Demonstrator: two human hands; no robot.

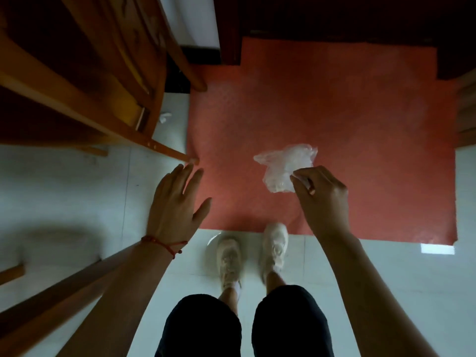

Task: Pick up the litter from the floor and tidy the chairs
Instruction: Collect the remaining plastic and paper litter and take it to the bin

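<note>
Looking straight down, the right hand (323,194) pinches a crumpled clear plastic bag (286,168) between thumb and fingertips, the bag hanging above the red mat (334,112). The left hand (175,204) is spread flat, fingers straight, holding nothing, its fingertips just short of a wooden chair leg (164,150) that slants in from the left. That chair (85,73) fills the upper left, its frame crowding the left side of the mat; another wooden rail (51,300) cuts across the lower left, partly behind the left forearm. A small white scrap of litter (164,117) lies on the pale tiled floor (64,191) beside the chair, half tucked under it and hard to make out. Two pale sneakers (229,256) stand at the mat's near edge. A red string bracelet (164,244) circles the left wrist. Dark furniture along the top is cut off and lost in shadow. No writing is readable anywhere.
</note>
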